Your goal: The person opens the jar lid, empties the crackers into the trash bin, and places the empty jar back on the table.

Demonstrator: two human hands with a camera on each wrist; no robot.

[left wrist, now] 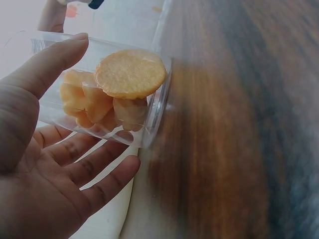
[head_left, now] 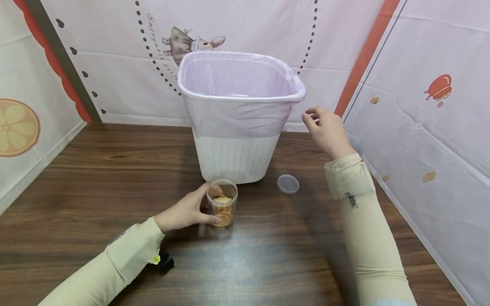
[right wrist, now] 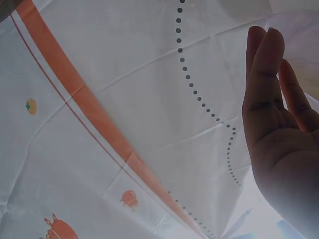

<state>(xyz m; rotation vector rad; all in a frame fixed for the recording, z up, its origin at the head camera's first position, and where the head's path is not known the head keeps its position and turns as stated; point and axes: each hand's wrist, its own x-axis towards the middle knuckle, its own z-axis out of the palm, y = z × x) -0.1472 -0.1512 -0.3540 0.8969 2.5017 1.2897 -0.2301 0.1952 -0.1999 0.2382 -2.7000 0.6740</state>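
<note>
A clear plastic jar [head_left: 231, 203] with round golden biscuits [head_left: 223, 219] inside stands in front of the bin, its top uncovered. My left hand [head_left: 193, 209] holds it from the left side, thumb across the near wall and fingers behind. In the left wrist view, biscuits [left wrist: 130, 74] show through the jar wall near its base. My right hand [head_left: 326, 127] is raised beside the bin's right rim with its fingers loosely bent and nothing visible in them. A round clear lid [head_left: 288, 184] lies on the table between the bin and the right forearm.
A white bin [head_left: 237, 157] with a pale purple liner [head_left: 245, 117] over its rim stands at the back of the brown wooden table [head_left: 145, 161]. Printed cloth walls [head_left: 425, 140] enclose the back and both sides. A small black object [head_left: 166, 263] hangs by the left sleeve.
</note>
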